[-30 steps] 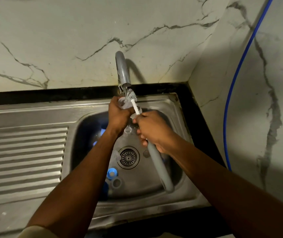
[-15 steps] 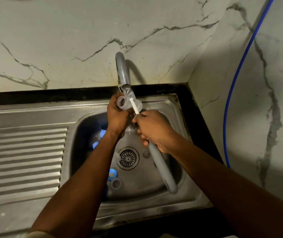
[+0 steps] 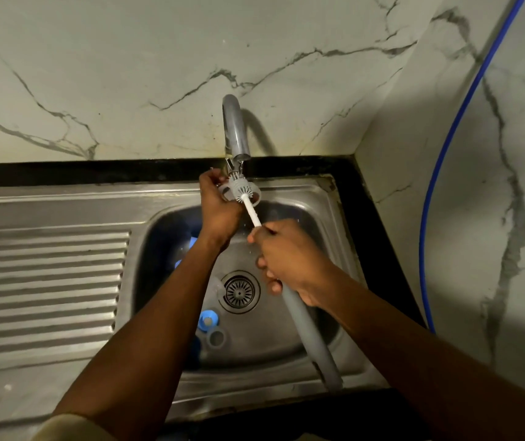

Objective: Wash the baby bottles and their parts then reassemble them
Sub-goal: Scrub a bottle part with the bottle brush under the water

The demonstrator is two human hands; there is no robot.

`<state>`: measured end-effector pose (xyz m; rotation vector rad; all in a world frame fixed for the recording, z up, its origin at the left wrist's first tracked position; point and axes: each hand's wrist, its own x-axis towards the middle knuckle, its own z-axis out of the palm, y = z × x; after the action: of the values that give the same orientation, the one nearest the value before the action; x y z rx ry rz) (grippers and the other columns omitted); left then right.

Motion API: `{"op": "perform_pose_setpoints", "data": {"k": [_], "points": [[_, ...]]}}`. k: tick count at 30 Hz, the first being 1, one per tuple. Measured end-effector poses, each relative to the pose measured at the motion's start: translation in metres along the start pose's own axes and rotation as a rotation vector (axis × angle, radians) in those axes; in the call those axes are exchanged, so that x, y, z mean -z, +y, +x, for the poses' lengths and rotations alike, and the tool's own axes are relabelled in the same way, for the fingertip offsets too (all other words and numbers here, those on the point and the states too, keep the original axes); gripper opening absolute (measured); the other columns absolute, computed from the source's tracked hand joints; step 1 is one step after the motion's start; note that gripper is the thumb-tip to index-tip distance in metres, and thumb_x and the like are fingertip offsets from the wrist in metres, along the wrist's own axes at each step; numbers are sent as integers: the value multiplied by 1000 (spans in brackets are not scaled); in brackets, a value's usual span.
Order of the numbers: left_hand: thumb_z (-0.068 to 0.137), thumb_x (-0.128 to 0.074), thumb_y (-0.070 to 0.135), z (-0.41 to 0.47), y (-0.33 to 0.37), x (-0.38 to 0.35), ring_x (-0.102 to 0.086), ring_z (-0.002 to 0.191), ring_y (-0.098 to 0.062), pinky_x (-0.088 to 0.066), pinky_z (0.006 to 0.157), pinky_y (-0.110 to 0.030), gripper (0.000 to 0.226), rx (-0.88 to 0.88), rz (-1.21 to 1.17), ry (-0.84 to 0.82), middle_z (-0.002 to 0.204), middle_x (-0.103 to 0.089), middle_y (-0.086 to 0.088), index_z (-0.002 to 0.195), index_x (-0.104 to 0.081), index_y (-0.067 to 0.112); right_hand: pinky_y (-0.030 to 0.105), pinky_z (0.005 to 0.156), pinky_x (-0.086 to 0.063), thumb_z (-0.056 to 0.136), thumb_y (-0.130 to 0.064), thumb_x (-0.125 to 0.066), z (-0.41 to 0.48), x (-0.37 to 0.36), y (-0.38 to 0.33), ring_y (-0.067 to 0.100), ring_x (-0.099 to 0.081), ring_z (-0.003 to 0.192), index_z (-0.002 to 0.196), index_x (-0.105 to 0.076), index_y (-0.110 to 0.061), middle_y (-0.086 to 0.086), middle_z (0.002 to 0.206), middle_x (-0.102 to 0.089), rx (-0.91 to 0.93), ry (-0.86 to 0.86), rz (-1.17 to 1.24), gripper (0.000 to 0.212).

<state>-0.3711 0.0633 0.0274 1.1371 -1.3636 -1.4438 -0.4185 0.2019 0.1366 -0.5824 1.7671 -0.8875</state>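
Person stands at a steel sink (image 3: 345,224) set into a dark surface in a marble-walled corner. Both hands are up at the far edge of the basin, close together but not touching. Left hand (image 3: 219,206) has its fingers curled round a pale bottle ring (image 3: 256,195), holding it right under the spout of the grey tap (image 3: 235,128). Right hand (image 3: 289,259) is clenched round a brush (image 3: 252,214) where the white stem meets the thick grey handle; the handle runs back past the wrist towards the near right corner of the basin. The bristled head sits in the opening of the bottle ring. A few bright specks of water show just below it. Down in the basin, the drain (image 3: 240,291) lies near the middle. A blue part (image 3: 207,319) rests on its near left side, with a grey ring (image 3: 216,338) just beside it. More blue shapes lie at the left of the basin, mostly hidden behind the left forearm; what they are is unclear. Ribbed drainboard (image 3: 44,281) stretches to the left. A blue hose (image 3: 439,173) hangs down the right wall.
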Motion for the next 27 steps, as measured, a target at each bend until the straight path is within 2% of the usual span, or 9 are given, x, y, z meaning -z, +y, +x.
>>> {"op": "perform_pose_setpoints", "data": {"k": [1,3,5,9,12,16,19,23,27], "points": [[73,-83,-2,-3,0,-3,-62,96,-11,-56,81,-20,64,-8,45,-8,114,-57,-4,122,-44,10,19,35,-33,104,-18,-41,9,1,-3,6,-39,35,108,-61,-6,2,60,-46,6,51,16,23],[72,-82,-2,-6,-4,-9,-66,96,-21,-59,82,-31,52,-32,99,-7,111,-63,-10,114,-52,7,17,35,-33,103,-16,-42,26,3,-10,6,-39,31,111,-61,-3,4,59,-47,9,136,59,25],[71,-82,-4,-5,-3,-8,-69,92,-20,-61,81,-38,45,-26,82,8,105,-68,-11,109,-59,5,17,34,-32,103,-16,-41,28,3,-11,7,-39,31,112,-61,-2,5,60,-47,23,125,35,25],[69,-80,-14,7,-2,10,-70,90,-12,-62,80,-33,53,-10,-5,9,102,-70,-3,113,-60,7,22,36,-35,105,-19,-40,5,5,7,9,-41,40,113,-58,-6,5,65,-48,75,23,-122,24],[65,-83,-14,2,-3,7,-70,87,-3,-58,74,-21,66,7,9,-69,103,-66,1,117,-49,9,23,37,-35,105,-20,-40,23,9,-1,10,-42,40,113,-59,-5,5,64,-49,73,119,-106,25],[64,-79,-18,5,-5,8,-67,91,-11,-56,70,-19,63,10,13,-159,105,-66,-4,111,-49,10,21,36,-35,105,-21,-42,30,6,-5,10,-43,38,109,-62,-7,5,64,-50,84,108,-108,25],[61,-80,-19,15,-7,17,-66,104,-21,-60,78,-30,66,39,-41,-147,115,-64,-11,106,-49,17,20,35,-35,105,-21,-42,14,3,4,10,-43,38,107,-60,-6,4,67,-50,121,47,-173,24],[60,-80,-18,13,-8,14,-68,94,-21,-56,72,-28,58,0,-13,-302,103,-67,-10,97,-56,20,19,35,-33,103,-18,-42,29,12,-14,7,-39,35,104,-61,-7,2,59,-47,58,82,-34,22],[63,-76,-21,23,-10,27,-68,103,-28,-57,80,-34,58,56,-164,-309,108,-69,-12,112,-62,6,19,35,-33,103,-18,-42,26,17,-13,7,-37,36,101,-62,-7,0,56,-44,75,27,-54,23]]}}
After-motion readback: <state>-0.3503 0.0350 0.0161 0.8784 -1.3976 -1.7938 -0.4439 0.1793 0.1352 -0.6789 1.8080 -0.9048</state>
